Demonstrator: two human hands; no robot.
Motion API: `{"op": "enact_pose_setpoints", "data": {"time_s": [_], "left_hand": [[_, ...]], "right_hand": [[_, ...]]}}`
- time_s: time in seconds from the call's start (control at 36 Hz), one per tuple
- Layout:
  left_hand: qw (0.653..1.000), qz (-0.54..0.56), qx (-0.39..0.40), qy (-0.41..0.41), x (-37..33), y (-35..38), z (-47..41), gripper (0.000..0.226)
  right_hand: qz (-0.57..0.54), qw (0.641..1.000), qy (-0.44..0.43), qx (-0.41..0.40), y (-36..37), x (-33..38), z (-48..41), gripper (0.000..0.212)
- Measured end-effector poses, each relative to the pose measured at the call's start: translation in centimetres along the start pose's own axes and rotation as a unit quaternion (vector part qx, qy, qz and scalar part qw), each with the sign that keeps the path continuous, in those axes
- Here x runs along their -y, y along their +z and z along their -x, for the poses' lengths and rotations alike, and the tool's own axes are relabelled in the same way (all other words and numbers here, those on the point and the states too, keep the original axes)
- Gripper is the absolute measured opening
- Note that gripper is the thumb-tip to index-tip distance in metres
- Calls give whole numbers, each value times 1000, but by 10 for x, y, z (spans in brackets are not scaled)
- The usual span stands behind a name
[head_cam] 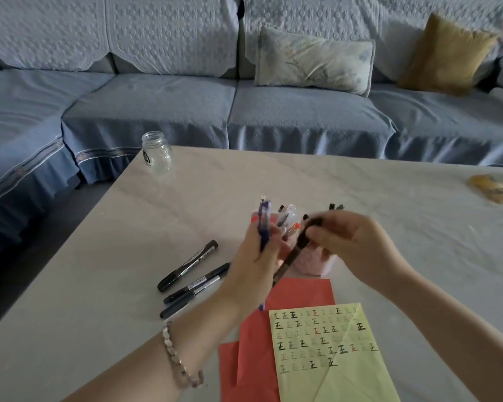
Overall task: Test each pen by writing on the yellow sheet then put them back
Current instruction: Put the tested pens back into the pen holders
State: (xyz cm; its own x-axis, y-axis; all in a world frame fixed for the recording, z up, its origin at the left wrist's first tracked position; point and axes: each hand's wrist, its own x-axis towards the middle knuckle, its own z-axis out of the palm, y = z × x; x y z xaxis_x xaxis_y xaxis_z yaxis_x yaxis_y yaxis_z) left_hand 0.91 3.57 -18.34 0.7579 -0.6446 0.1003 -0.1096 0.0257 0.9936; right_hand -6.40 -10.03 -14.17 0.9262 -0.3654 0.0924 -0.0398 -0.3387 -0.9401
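Pinched in my right hand (352, 245), the black pen (295, 252) hangs over the pink cup (311, 264); left hand (256, 256) grips a purple pen (264, 224). Light, stiff, probably slick barrels: hold mid-barrel.

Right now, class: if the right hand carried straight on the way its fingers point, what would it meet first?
The right hand points left toward the left hand holding the purple pen. It would probably meet that hand first; depth is unclear.

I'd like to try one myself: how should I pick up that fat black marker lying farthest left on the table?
Pinch the black marker across the middle of its barrel, coming straight down from above. It lies flat and diagonal with bare table on its left, and the mid-barrel balances it.
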Motion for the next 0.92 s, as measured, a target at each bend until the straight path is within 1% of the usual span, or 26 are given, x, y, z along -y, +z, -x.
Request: {"op": "enact_pose_setpoints", "data": {"time_s": [0.06,0.08,0.11,0.17,0.22,0.31,0.36,0.42,0.44,0.5,0.53,0.58,0.64,0.67,0.72,0.78,0.81,0.86,0.89,0.92], "left_hand": [[996,32,-74,23,-5,-2,-11,19],[993,58,-93,33,-9,-3,-16,21],[990,81,-104,46,-12,-4,-21,22],[984,105,-113,87,-16,-4,-31,24],[982,69,-121,129,-16,-5,-39,19],[977,-17,-138,161,-6,-8,-48,18],[979,-43,-145,139,4,-10,-49,19],[982,-95,-129,104,18,-13,-49,19],[980,-137,-114,90,25,-15,-49,17],[966,-230,-80,84,38,-21,-47,16],[956,-272,-64,93,42,-24,-45,23],[936,-327,-40,123,45,-27,-43,35],[913,-370,-34,165,45,-27,-45,37],[905,-388,-36,173,45,-27,-46,37],[896,-414,-46,156,42,-28,-47,39],[895,-414,-51,156,38,-34,-44,44],[896,-411,-49,160,36,-37,-40,45],[890,-427,-38,156,37,-48,-28,48],[883,-444,-35,146,41,-55,-20,50],[872,-468,-36,139,46,-63,-11,52]], "right_hand": [[-4,993,-67,-96,-10,4,-2,20],[-3,984,-101,-144,-15,7,-3,21],[6,974,-134,-184,-19,9,-4,21],[51,951,-184,-243,-28,10,-8,14],[96,939,-189,-271,-34,5,-12,12],[155,948,-133,-245,-36,-7,-17,13],[194,955,-87,-208,-32,-20,-19,13],[242,951,-51,-184,-29,-33,-19,12],[272,946,-36,-175,-28,-39,-19,15],[324,932,-14,-160,-26,-46,-19,25],[340,926,-14,-161,-25,-49,-18,29],[366,916,-40,-158,-20,-53,-18,30],[412,899,-66,-129,-15,-62,-20,26],[431,893,-69,-112,-13,-67,-21,25],[444,889,-59,-96,-11,-73,-21,24],[446,885,-75,-116,-7,-73,-18,26],[446,879,-103,-136,-4,-70,-15,28],[433,866,-191,-163,3,-65,-6,27],[421,863,-233,-156,6,-62,-1,25],[405,865,-265,-131,11,-59,4,22]]}}
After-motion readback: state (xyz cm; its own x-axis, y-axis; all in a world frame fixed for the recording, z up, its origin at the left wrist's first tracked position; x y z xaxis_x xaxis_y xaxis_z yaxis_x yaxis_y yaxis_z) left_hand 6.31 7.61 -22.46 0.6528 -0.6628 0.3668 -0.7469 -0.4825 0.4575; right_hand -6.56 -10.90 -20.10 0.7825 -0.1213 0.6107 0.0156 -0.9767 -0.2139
